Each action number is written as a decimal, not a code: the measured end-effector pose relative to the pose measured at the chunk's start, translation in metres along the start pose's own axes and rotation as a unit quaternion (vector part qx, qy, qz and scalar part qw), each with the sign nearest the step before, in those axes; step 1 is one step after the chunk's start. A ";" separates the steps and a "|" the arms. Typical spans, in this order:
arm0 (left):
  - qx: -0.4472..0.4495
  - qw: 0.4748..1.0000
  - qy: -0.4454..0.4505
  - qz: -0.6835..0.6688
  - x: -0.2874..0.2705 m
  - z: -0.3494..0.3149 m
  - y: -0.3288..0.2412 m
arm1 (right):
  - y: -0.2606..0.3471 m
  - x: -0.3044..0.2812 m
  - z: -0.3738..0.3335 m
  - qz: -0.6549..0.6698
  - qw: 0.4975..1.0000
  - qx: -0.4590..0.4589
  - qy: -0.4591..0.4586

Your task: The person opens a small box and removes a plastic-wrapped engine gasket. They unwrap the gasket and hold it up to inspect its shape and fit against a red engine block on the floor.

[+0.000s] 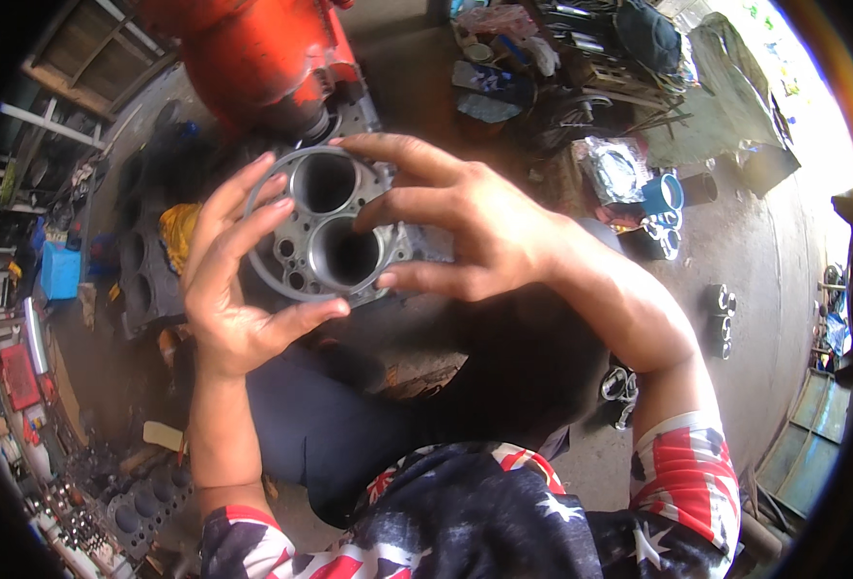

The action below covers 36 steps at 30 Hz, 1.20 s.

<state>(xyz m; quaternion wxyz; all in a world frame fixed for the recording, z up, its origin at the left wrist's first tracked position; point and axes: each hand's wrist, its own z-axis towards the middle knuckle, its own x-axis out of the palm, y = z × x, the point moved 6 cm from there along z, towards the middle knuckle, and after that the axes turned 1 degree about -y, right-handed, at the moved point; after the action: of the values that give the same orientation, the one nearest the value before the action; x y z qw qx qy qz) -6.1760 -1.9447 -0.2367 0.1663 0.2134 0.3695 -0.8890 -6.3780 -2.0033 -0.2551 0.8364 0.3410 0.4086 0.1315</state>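
Both my hands are raised over an engine block point(298, 247) with two cylinder bores facing up at me. Between them is a thin grey metal ring, apparently a piston ring point(256, 270), which looks wider than the bores. My left hand point(228, 299) grips its left side, fingertips at the upper left and thumb at the bottom. My right hand point(470, 227) curls round the opposite side, its index fingertip at the top of the ring and its thumb low on the right. Its middle finger reaches over the bores. Fingers hide part of the ring's right side.
A red machine point(257, 63) stands just beyond the block. Pistons point(724, 323) lie on the concrete floor at right, near a blue cylindrical part point(663, 196). More engine blocks point(146, 507) and a blue container point(60, 270) are at left. Clutter point(494, 87) fills the far side.
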 end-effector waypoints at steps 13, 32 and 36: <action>0.003 1.000 -0.018 -0.012 -0.002 -0.003 0.002 | 0.003 0.001 0.002 -0.033 0.999 -0.016 -0.028; 0.035 0.998 -0.016 -0.048 -0.002 -0.006 0.006 | 0.002 0.005 0.002 -0.042 0.998 -0.016 -0.038; 0.035 0.999 0.001 -0.039 -0.002 -0.007 0.007 | 0.001 0.006 0.001 -0.063 0.998 -0.025 -0.016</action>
<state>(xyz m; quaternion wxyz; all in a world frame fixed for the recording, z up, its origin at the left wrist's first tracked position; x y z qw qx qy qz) -6.1690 -1.9441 -0.2448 0.1239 0.2053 0.3461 -0.9070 -6.3734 -2.0002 -0.2576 0.8577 0.2960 0.4122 0.0831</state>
